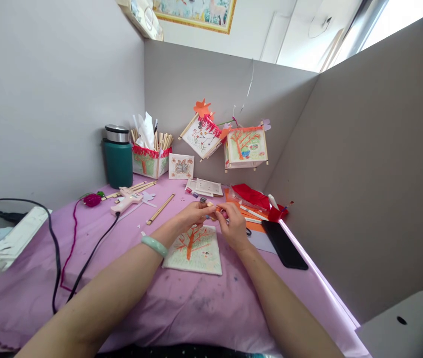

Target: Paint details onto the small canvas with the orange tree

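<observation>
My left hand [193,215], with a pale green bangle [154,244] on its wrist, is closed in a pinch over the top of a drawing panel [196,251]. My right hand [232,228] meets it from the right, fingers also pressed together. Small orange and pinkish bits show between the fingertips, too small to name. The panel lies flat on the table and bears an orange tree above green strokes. My left fingers hide part of its upper edge. Behind the hands are several small coloured pieces and white frames [208,188].
A pink glue gun [126,200] with a black cord lies at left, by wooden sticks [161,209] and magenta yarn [92,200]. A green tumbler [118,161] and stick box [146,161] stand behind. Two decorated lanterns [246,146] hang ahead. A black phone [284,244] lies right.
</observation>
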Tool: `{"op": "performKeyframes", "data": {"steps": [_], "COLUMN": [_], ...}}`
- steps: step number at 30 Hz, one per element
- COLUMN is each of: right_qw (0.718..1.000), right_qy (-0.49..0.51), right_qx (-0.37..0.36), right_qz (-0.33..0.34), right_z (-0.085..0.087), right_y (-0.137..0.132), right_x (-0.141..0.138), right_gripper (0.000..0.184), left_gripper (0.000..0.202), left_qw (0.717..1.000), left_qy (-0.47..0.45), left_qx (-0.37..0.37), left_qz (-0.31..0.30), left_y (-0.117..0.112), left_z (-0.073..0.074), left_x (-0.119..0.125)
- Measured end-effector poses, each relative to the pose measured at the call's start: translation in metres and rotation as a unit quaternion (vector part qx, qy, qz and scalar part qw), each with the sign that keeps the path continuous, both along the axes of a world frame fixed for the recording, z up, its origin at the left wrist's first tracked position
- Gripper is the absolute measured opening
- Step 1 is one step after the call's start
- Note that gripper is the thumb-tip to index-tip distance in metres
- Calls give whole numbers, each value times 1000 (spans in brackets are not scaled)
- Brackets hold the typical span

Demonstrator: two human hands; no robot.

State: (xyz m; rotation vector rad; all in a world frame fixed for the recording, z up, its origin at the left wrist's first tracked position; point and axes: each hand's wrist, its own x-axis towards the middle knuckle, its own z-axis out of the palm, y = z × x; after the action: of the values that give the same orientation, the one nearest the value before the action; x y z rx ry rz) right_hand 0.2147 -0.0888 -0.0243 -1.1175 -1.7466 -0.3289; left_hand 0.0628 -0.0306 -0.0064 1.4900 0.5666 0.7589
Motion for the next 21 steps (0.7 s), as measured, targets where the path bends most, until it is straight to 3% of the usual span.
{"op": "performKeyframes", "data": {"steps": [6, 12, 21], "right_qw": [999, 998, 998], "right_qy": [-41, -45, -7], "right_qx": [-28, -26, -31], "right_qz": [-19, -27, -46], "right_z": [-1, -2, -4], "right_y": [-1, 0, 1], "right_x": [-3, -4, -8], "right_gripper": [19, 19, 15], "left_gripper": [38, 36, 38], "left_qw": [997, 996, 997], "left_qy": [36, 44, 38], "left_qx": [22, 13, -1], "left_qz": [60, 81, 67], "left_y": [5, -1, -4], "left_z": [-8, -3, -3], "left_x": [4, 5, 5]}}
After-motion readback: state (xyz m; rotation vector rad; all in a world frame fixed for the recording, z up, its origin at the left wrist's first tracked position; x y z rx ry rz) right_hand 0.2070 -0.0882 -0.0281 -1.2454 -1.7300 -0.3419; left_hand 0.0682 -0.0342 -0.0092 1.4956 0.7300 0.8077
